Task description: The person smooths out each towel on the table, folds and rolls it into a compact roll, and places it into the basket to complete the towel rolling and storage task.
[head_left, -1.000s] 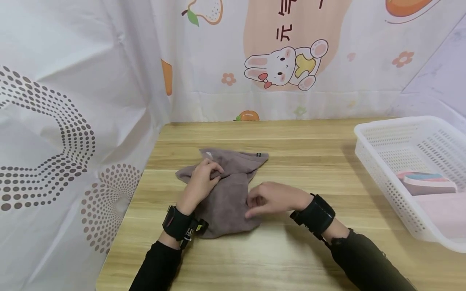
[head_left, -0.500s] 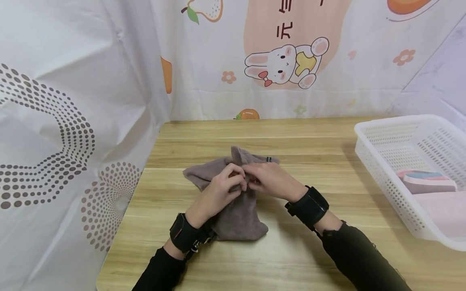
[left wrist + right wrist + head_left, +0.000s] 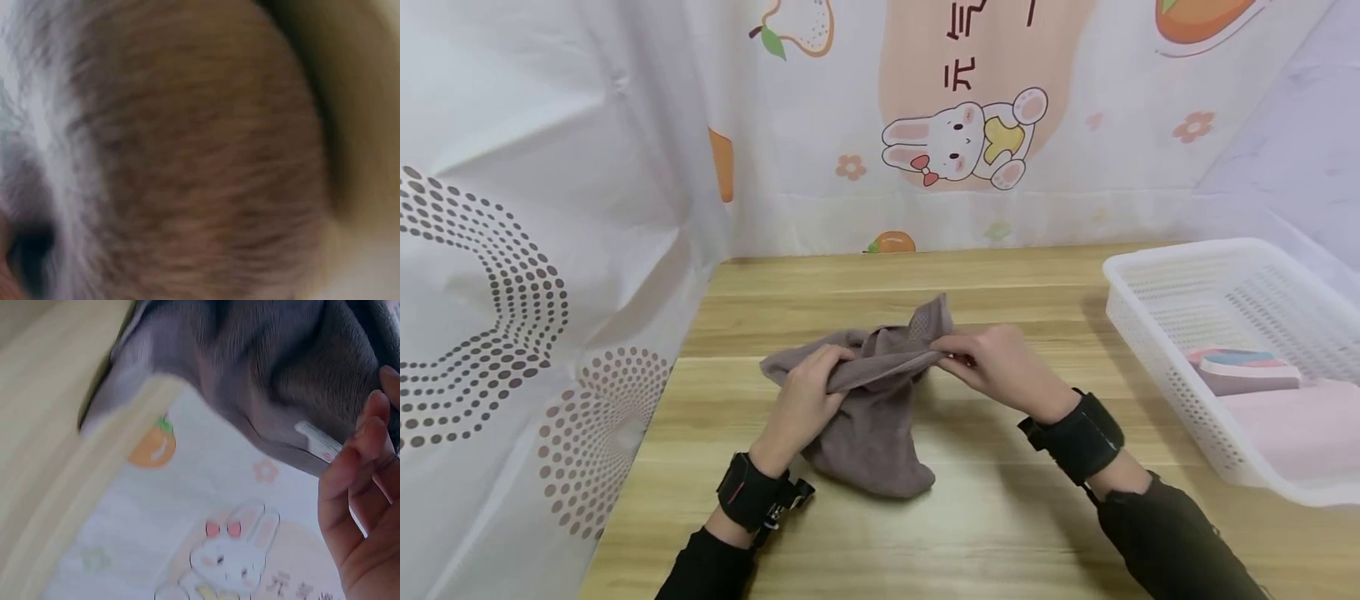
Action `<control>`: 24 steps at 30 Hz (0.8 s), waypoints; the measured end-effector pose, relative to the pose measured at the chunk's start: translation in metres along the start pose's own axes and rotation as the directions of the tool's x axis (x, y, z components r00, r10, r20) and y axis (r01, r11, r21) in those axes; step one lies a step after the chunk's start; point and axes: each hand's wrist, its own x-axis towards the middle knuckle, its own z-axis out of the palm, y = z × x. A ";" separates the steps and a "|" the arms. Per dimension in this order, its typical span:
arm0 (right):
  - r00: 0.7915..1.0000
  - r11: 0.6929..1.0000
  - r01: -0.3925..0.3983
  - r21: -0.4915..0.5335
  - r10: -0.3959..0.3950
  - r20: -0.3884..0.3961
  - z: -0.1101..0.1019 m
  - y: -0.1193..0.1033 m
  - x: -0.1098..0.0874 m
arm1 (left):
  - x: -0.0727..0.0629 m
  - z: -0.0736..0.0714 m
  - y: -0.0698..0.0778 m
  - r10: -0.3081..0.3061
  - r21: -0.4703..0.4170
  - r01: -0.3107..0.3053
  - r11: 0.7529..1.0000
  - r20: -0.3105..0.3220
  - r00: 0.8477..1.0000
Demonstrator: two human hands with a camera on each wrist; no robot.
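A grey-brown towel [image 3: 872, 442] lies bunched on the wooden table, its upper part lifted into a fold between the two hands. My left hand [image 3: 805, 404] grips the left end of that fold. With thumb and fingers, my right hand [image 3: 1003, 371] pinches the right end. A textured corner stands up just behind the right fingertips. The towel [image 3: 194, 144] fills most of the left wrist view, blurred, and hides the left fingers. In the right wrist view, the raised towel [image 3: 312, 369] hangs above the hand, with a small white label [image 3: 322, 445] near its edge.
A white plastic basket [image 3: 1172, 354] stands at the right of the table [image 3: 1000, 533]. Inside it are a folded pink cloth [image 3: 1292, 425] and a folded grey, white and blue piece [image 3: 1247, 371]. Printed curtains [image 3: 805, 167] close off the back and left side.
Both hands first came together at the towel's middle. They have since spread apart, the right hand rightward and the left hand leftward, stretching a lifted fold between them.
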 end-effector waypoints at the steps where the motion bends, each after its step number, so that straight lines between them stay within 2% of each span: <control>1: 1.000 1.000 -0.002 -0.008 0.001 -0.012 -0.004 0.002 -0.002 | -0.001 -0.003 -0.002 -0.002 0.002 0.002 1.000 -0.002 1.000; 7: 0.996 0.998 -0.059 -0.015 0.057 -0.066 -0.031 0.014 -0.017 | 0.000 -0.015 -0.001 -0.011 0.022 0.011 1.000 -0.002 1.000; 12: 0.988 0.991 -0.112 -0.069 0.105 -0.110 -0.057 0.024 -0.030 | 0.004 -0.026 0.000 -0.016 0.058 0.016 0.998 -0.013 1.000; 18: 0.984 0.979 -0.135 -0.150 0.115 -0.137 -0.081 0.034 -0.044 | 0.006 -0.039 -0.005 0.022 0.117 -0.015 0.993 -0.061 0.998; 24: 0.980 0.976 -0.129 -0.173 0.099 -0.172 -0.090 0.038 -0.056 | 0.008 -0.058 -0.001 0.047 0.171 -0.027 0.985 -0.118 0.992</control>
